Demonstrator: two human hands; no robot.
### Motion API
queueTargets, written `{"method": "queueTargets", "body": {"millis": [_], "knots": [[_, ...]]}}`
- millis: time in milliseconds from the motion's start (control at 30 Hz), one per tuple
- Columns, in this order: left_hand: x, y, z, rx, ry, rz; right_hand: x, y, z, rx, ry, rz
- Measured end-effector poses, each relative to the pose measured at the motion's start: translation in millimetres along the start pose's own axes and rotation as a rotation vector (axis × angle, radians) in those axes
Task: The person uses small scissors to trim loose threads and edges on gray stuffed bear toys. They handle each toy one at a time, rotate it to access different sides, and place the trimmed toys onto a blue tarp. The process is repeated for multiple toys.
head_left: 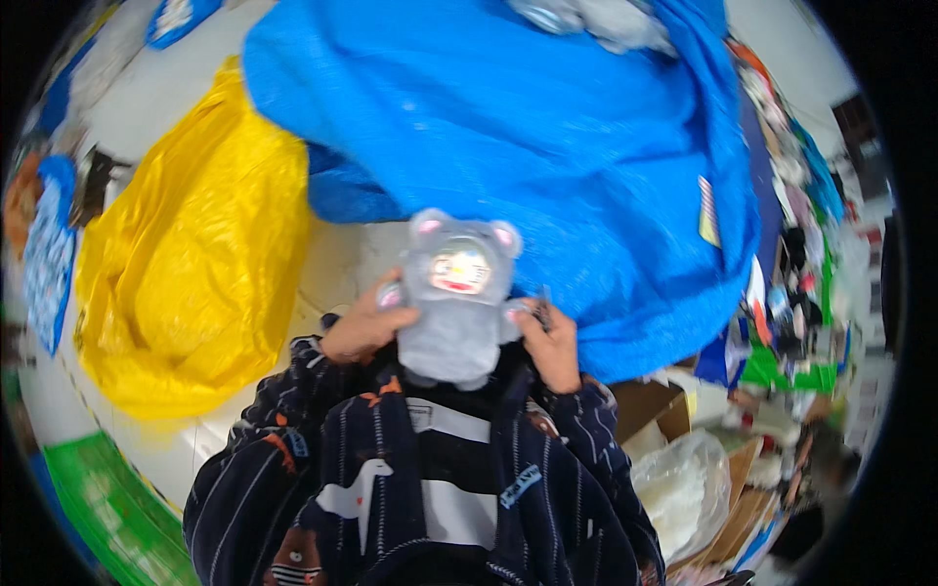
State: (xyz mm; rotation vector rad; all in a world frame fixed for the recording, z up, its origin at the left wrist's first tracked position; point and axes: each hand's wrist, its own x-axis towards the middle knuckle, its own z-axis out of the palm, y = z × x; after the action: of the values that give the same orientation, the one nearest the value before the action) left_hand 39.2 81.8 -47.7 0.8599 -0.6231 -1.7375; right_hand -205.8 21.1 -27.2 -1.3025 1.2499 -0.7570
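Observation:
A grey plush toy (451, 337) with round pink-lined ears and a shiny printed face is held upright before my chest. My left hand (366, 324) grips it at one side, the thumb lying on its body. On the other side, my right hand (551, 342) pinches the toy's small pink-tipped arm. A thin dark metal tool (544, 305) sticks up from the right fingers; its kind is too small to make out. Just beyond the toy spreads a large blue plastic sheet (469, 127).
A yellow plastic sack (195, 264) lies on the pale floor to the left. At lower left is a green mat or sheet (107, 508). To the lower right stand a cardboard box (645, 408) and a clear plastic bag (684, 488). Mixed goods (782, 264) are heaped along the right.

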Motion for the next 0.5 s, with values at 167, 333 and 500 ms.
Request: {"method": "queueTargets", "body": {"millis": [167,333,500], "knots": [[-16.6,5.5,7.9,0.036,0.022,0.084,-2.1,6.3,5.8,0.059,-0.019,0.058],[-11.4,1.6,4.9,0.045,0.064,0.055,-4.2,2.0,5.1,0.048,-0.006,0.034],[-8.1,-12.7,-20.2,0.344,0.374,-0.001,-0.5,6.7,8.7,-0.156,-0.061,-0.222]]}}
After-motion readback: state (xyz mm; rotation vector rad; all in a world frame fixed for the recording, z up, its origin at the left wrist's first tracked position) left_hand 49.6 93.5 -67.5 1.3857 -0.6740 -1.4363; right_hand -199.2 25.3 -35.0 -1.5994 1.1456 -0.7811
